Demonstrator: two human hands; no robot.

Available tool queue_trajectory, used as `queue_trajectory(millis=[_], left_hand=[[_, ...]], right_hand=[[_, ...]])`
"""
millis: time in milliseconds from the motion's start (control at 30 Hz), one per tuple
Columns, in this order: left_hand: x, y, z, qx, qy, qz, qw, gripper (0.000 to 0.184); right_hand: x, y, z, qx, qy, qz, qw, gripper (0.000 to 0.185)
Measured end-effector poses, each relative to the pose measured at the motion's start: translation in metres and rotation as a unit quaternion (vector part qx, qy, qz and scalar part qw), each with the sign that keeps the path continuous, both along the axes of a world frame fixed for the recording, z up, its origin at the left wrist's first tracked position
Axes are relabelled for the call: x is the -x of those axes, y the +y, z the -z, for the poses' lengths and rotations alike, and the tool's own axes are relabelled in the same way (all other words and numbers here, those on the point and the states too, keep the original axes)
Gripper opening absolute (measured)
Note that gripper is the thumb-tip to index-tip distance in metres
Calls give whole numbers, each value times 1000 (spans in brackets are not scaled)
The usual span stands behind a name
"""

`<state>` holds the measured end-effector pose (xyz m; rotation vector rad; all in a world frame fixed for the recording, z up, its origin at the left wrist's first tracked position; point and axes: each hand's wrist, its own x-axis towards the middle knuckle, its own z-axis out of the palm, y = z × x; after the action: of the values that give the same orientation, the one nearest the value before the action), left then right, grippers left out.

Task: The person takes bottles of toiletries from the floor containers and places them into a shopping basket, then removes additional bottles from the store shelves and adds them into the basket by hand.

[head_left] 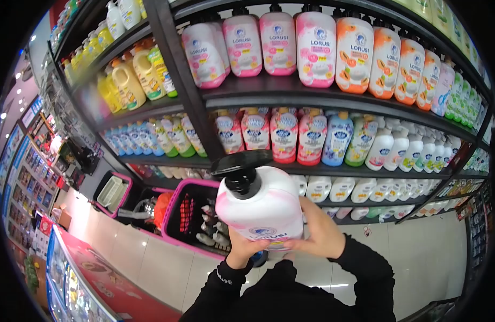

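Between my two hands I hold a large white and pink pump bottle [258, 212] marked LORUSI, its black pump head [241, 166] towards me. My left hand [243, 248] grips the lower left side, and my right hand [321, 232] wraps the right side; both thumbs rest across the front near the label. The lower part of the label is partly hidden by the thumbs. Ahead, on the upper shelf, stands a row of similar pink LORUSI bottles [316, 51], with orange LORUSI bottles [355, 56] to their right.
Dark shelves [290, 91] hold several rows of bottles in front of me. On the floor to the left is a black cart bin with a pink rim [175, 206], containing bottles. A red and blue display case [97, 273] stands at lower left, beside the tiled floor [167, 268].
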<state>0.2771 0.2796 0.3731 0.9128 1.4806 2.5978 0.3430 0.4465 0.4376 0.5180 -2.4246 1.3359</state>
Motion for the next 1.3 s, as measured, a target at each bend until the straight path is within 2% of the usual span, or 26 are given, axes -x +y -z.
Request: queue_trajectory(millis=[100, 167, 233, 333, 467, 600, 767, 867, 1000, 1067, 1300], left_hand=[[-28, -19, 2, 30, -10, 2, 999, 85], [-43, -31, 9, 87, 9, -5, 996, 85], [-57, -41, 16, 109, 20, -16, 994, 84], [-70, -60, 32, 192, 33, -26, 980, 82], [-83, -77, 41, 250, 49, -59, 965, 82], [-80, -89, 53, 266, 82, -78, 957, 79], [-59, -107, 82, 262, 58, -57, 962, 75], [-35, -124, 94, 278, 14, -19, 960, 74], [13, -153, 96, 304, 16, -16, 952, 73], [39, -167, 104, 302, 18, 15, 953, 72], [117, -202, 137, 317, 20, 61, 946, 68]], right_hand=[[-22, -10, -23, 43, -27, -37, 998, 82], [-28, -20, -32, 152, 0, -90, 984, 86], [-29, -23, -44, 104, -90, -124, 983, 85], [-29, -32, -56, -53, -110, -165, 979, 82], [-32, -48, -34, -75, -115, -166, 977, 84], [-22, -54, -15, -58, -195, -175, 963, 82], [-2, -78, 8, -20, -282, -147, 948, 76], [27, -93, 29, -14, -233, -158, 959, 76], [62, -119, 45, 0, -272, -115, 955, 75], [82, -134, 55, 43, -270, -104, 956, 74], [141, -178, 86, 24, -263, -60, 963, 72]])
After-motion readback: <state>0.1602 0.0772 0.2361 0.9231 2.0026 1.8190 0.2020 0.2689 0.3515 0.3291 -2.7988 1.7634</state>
